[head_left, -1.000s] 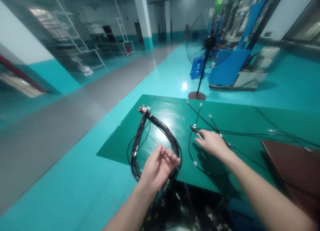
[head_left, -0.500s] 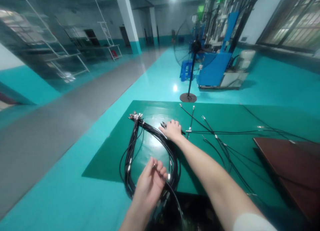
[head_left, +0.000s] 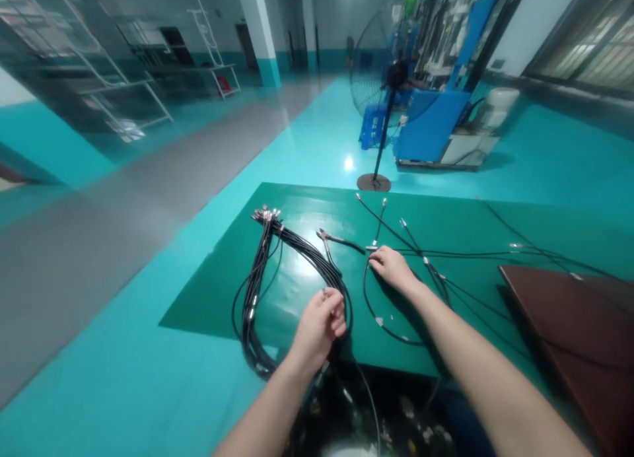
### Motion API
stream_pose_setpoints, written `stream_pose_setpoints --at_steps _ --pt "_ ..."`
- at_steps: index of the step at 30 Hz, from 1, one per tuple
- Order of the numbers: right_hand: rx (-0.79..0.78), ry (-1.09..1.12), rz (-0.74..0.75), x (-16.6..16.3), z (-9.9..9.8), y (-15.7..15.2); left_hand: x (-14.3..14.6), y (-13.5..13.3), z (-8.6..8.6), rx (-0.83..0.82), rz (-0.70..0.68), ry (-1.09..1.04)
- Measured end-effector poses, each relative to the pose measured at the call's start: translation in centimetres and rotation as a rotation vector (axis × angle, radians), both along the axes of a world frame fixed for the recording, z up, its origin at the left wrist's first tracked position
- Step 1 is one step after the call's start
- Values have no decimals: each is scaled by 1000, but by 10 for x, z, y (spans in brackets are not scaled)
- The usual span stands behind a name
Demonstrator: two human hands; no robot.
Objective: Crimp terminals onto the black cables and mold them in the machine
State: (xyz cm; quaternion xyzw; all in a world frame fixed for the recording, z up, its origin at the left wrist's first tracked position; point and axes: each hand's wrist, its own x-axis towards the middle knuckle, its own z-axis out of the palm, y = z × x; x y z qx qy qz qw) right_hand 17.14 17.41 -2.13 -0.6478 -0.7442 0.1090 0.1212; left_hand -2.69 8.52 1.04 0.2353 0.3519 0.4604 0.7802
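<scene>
My left hand (head_left: 319,321) is closed in a pinch on the metal-tipped end of a black cable (head_left: 325,292), at the near side of a looped bundle of black cables (head_left: 258,279). The bundle lies on the green table mat (head_left: 297,203). My right hand (head_left: 392,267) rests further right with its fingers curled on a loose black cable (head_left: 369,298), close to its metal connector. A pair of pliers (head_left: 331,240) lies on the mat between the bundle and my right hand, and nothing is touching it.
More loose cables (head_left: 446,252) with metal ends spread across the right of the mat. A brown board (head_left: 569,312) lies at the right edge. Beyond the table stand a pedestal fan (head_left: 384,100) and a blue machine (head_left: 430,123). Dark clutter sits below the near table edge.
My right hand set the pliers down by the bundle and moved back right onto a loose cable. My left hand stayed pinched on the cable end near the bundle.
</scene>
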Motion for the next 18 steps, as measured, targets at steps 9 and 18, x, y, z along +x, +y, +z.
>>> stream_pose_setpoints --at_steps 9,18 --pt "-34 -71 26 -20 -1 -13 17 -1 -22 122 -41 361" --pt "-135 -36 110 16 20 -58 22 -2 -17 570 -229 966"
